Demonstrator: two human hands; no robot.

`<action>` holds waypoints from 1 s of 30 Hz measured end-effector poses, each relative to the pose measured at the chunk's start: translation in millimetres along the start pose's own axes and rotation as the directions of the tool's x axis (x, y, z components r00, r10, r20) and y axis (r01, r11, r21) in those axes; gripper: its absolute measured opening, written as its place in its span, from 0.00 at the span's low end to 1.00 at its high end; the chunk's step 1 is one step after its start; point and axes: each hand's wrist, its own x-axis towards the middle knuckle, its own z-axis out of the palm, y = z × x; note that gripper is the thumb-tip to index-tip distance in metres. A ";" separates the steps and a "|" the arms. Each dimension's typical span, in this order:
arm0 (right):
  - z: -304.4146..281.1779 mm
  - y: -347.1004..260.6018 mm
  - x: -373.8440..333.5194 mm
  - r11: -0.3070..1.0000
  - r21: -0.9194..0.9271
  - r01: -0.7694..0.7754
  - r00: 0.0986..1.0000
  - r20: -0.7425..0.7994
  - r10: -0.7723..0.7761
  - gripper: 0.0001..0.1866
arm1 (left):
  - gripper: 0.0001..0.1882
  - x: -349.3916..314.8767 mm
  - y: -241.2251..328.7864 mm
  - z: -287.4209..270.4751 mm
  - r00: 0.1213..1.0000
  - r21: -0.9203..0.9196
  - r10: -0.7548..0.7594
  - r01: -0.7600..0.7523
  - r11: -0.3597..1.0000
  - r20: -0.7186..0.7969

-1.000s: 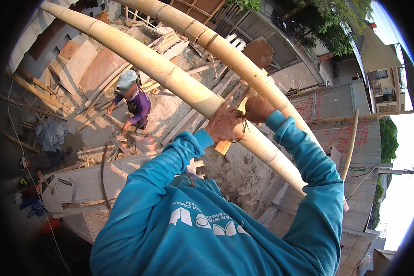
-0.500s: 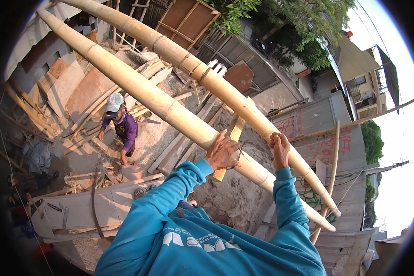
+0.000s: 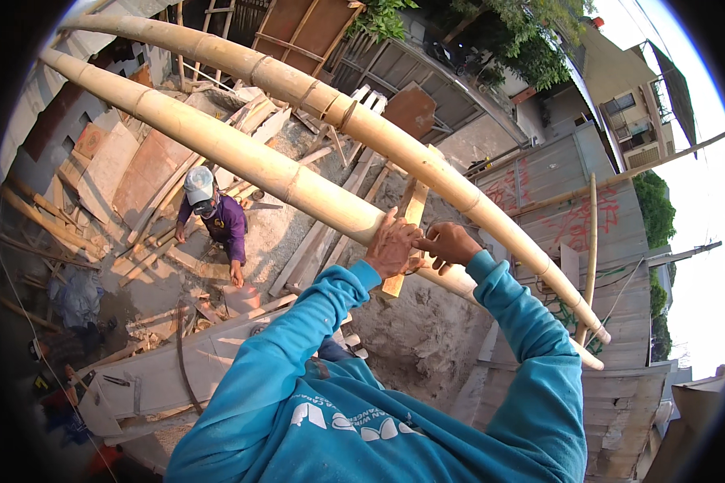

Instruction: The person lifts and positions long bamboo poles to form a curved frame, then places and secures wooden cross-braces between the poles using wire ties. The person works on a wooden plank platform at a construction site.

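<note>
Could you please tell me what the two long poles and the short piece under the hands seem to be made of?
The two long poles look like bamboo: pale tan, smooth, round, with ringed nodes along them. The short piece crossing beneath them appears to be sawn timber, flat-faced, square-edged and unpainted. The left hand and right hand meet on the nearer pole.

bright daylight, blown-out sky at right, fisheye-bent edges, sharp

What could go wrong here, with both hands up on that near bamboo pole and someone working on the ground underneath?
1. The left hand and right hand meet on the near bamboo pole high above the yard; a slip could mean a fall.
2. A person in a purple top crouches below, so anything dropped might hit them.
3. The short wooden piece between the poles looks unsecured and could slide out.
</note>
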 end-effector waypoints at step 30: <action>25.2 58.7 24.6 0.843 -0.143 0.519 0.810 -0.233 -0.538 0.06 | 0.36 -0.9 -1.7 0.7 1.000 0.025 -0.021 0.020 0.999 0.014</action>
